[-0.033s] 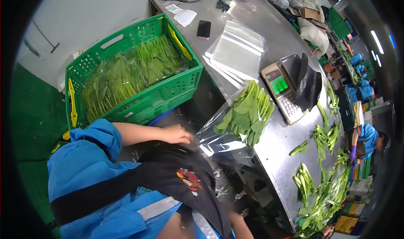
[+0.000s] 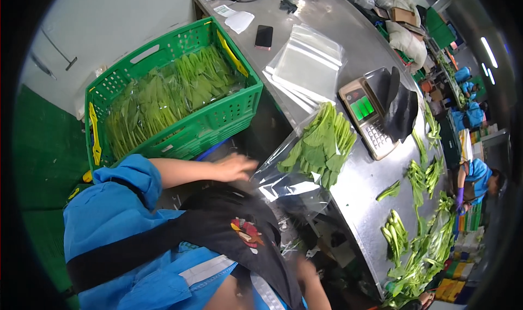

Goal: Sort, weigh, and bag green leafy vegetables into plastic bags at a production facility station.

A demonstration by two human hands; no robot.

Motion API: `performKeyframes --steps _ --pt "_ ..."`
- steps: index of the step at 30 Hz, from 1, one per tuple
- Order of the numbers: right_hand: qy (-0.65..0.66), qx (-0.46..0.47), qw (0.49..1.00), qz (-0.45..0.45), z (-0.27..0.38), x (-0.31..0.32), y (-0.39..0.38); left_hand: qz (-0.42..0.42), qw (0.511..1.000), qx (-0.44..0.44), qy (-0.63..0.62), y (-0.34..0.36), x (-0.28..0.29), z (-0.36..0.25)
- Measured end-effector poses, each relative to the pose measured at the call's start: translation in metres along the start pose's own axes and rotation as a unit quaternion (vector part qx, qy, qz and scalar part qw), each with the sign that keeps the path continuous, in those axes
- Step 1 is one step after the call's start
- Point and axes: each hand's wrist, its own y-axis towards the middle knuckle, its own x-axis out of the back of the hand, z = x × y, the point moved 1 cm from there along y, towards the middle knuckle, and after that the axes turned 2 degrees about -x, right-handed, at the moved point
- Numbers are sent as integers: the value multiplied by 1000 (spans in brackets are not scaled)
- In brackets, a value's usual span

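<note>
Just left of the open end of a clear plastic bag [image 2: 267, 180], my left hand [image 2: 235, 167] is held with its fingers stretched out and their tips blurred. Whether they touch the film, I cannot tell. A bunch of leafy greens [image 2: 321, 146] lies partly in this bag at the edge of the metal table [image 2: 351, 201], stems toward the back right. My right hand [image 2: 306, 271] is low in the picture beside my black apron [image 2: 229, 212], too smeared by motion to read its fingers.
A green crate [image 2: 218, 113] holding bagged greens stands at left. On the table are flat clear bags [image 2: 308, 56], a scale with a lit green display [image 2: 368, 116], a phone [image 2: 263, 37] and loose greens [image 2: 419, 244]. A co-worker [image 2: 476, 179] is at far right.
My left hand has shifted slightly right and up toward the bag, its fingers straighter. My right hand has risen a little. The bagged greens look unchanged.
</note>
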Motion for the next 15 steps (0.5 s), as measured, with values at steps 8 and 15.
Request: performKeyframes --steps 8,15 --pt "-23 305 758 -577 74 218 32 -213 882 -388 160 73 29 -23" --pt "583 86 773 -234 45 238 89 -89 944 216 -234 113 44 -39"
